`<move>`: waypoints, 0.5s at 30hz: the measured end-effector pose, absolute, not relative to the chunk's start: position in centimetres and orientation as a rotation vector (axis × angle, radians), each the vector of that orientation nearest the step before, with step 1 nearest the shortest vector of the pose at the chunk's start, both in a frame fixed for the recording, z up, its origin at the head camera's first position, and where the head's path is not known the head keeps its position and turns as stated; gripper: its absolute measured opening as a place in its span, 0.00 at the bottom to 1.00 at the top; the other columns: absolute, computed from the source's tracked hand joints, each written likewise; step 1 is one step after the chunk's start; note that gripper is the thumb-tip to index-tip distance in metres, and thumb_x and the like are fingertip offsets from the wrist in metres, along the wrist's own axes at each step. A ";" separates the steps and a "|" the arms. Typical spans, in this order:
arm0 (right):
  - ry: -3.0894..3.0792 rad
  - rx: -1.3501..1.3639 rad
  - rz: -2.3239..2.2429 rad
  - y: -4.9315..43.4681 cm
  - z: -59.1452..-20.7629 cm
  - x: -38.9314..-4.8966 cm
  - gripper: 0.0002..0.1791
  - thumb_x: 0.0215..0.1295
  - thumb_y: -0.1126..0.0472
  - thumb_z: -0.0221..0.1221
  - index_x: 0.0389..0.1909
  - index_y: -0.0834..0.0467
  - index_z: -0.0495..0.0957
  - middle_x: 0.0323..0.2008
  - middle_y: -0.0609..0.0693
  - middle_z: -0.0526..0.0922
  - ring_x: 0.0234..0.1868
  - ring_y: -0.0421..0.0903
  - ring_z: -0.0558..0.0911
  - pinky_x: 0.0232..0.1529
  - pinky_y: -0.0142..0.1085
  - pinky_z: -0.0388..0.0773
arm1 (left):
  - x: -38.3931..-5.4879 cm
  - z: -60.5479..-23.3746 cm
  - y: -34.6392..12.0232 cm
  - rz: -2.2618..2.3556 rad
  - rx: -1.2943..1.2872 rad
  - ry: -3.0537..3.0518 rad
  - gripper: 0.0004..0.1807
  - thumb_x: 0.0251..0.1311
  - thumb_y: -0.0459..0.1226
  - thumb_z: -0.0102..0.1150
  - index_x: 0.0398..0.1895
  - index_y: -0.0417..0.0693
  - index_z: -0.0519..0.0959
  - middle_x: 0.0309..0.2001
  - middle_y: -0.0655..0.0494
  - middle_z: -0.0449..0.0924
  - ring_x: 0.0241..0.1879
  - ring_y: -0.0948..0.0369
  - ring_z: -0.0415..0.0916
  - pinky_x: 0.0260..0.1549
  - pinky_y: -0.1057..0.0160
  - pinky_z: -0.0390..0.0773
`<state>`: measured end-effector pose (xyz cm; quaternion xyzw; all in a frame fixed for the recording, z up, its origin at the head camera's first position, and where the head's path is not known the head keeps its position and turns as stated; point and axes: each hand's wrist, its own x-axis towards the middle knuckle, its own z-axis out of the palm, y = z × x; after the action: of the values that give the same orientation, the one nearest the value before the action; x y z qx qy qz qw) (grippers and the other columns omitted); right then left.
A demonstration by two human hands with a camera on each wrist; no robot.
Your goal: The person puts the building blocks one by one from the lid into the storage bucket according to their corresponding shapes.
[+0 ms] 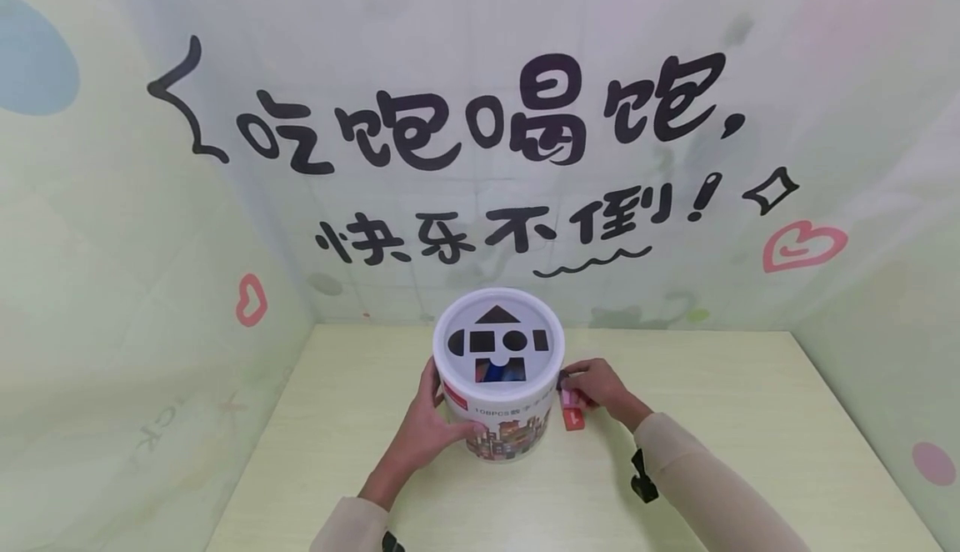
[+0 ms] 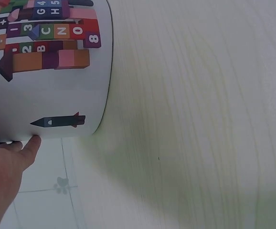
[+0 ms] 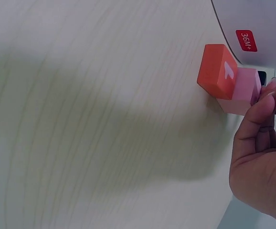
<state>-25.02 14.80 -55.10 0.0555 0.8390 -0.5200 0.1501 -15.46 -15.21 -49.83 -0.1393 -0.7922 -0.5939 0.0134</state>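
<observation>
A white toy-block bucket [image 1: 517,410] stands on the table, its lid [image 1: 461,314] cut with shaped holes; some blue shows through the front hole. My left hand [image 1: 431,434] grips the bucket's left side, thumb across the front and fingers round behind. In the left wrist view, that hand [image 2: 6,164] reaches the edge of the printed bucket [image 2: 66,95]. Right of the bucket, my right hand [image 1: 600,387] pinches a small black block [image 3: 262,76], mostly hidden by the fingertips. Against it sit a pink block [image 3: 245,88] and a red block [image 3: 217,71] with a pale mark.
The pale wood-grain table [image 1: 330,427] reaches back to a printed cloth wall [image 1: 420,302] with black lettering. More cloth rises along both sides. A black strap [image 1: 643,477] hangs at my right sleeve.
</observation>
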 end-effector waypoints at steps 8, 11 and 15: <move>2.439 0.177 -1.494 14.7 -55.3 -25.2 0.09 0.59 0.65 0.62 0.37 0.66 0.84 0.13 0.48 0.75 0.14 0.40 0.72 0.15 0.28 0.69 | -15.5 -49.9 -15.2 -1.852 -0.434 -2.466 0.66 0.40 0.38 0.80 0.78 0.53 0.41 0.75 0.49 0.54 0.73 0.48 0.52 0.68 0.41 0.61; 2.437 0.182 -1.484 14.6 -55.2 -25.3 0.06 0.59 0.65 0.62 0.32 0.65 0.84 0.12 0.48 0.74 0.13 0.39 0.71 0.14 0.27 0.68 | -15.5 -49.8 -15.2 -1.856 -0.429 -2.468 0.67 0.40 0.38 0.80 0.78 0.54 0.41 0.75 0.49 0.54 0.73 0.48 0.52 0.67 0.40 0.61; 2.423 0.178 -1.469 14.7 -54.9 -25.2 0.06 0.58 0.65 0.62 0.29 0.65 0.83 0.11 0.47 0.74 0.12 0.38 0.70 0.14 0.27 0.68 | -15.5 -49.7 -15.2 -1.867 -0.441 -2.455 0.66 0.41 0.37 0.79 0.78 0.53 0.41 0.74 0.49 0.54 0.73 0.48 0.52 0.67 0.40 0.60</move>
<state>-25.24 14.70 -54.89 0.0618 0.8438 -0.5114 0.1507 -15.46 -15.22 -49.74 -0.1415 -0.7878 -0.5993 0.0131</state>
